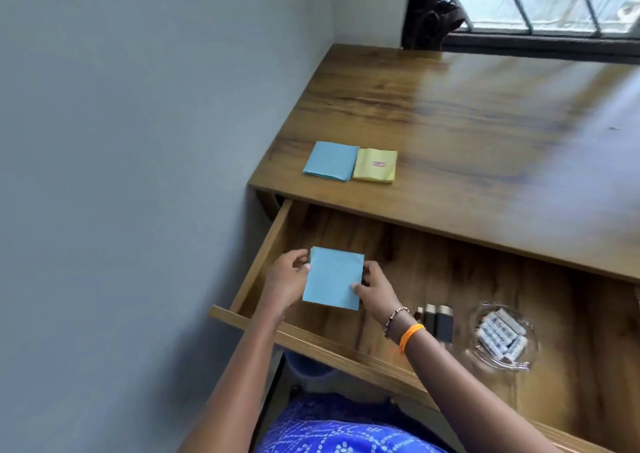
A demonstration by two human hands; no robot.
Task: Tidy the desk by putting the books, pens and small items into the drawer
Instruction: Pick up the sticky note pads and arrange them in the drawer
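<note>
Head view of a desk [450, 113] with its drawer [433, 272] pulled open. Both hands hold a blue notepad [333, 278] over the left end of the drawer: the left hand [287, 279] pinches its left edge with fingers and thumb, and the right hand [375, 288] pinches its right edge near the lower corner. Whether the pad already rests on the drawer floor or hangs just above it cannot be told from this angle.

On the desk, near the front left corner, lie a second blue pad [330, 160] and a yellow pad [375, 165], touching side by side, not yet put away. To the right in the drawer lie three small dark items [434, 321], possibly sharpeners or lighters, and a clear dish [502, 336] holding white erasers or similar pieces.

Handling, as judged: such a pad is light and thin, stiff enough to keep flat when held at opposite edges, but its loose sheets may fan or curl. A pinch across the thickness at one edge, or a two-edge hold as shown, should serve; little force is needed.
</note>
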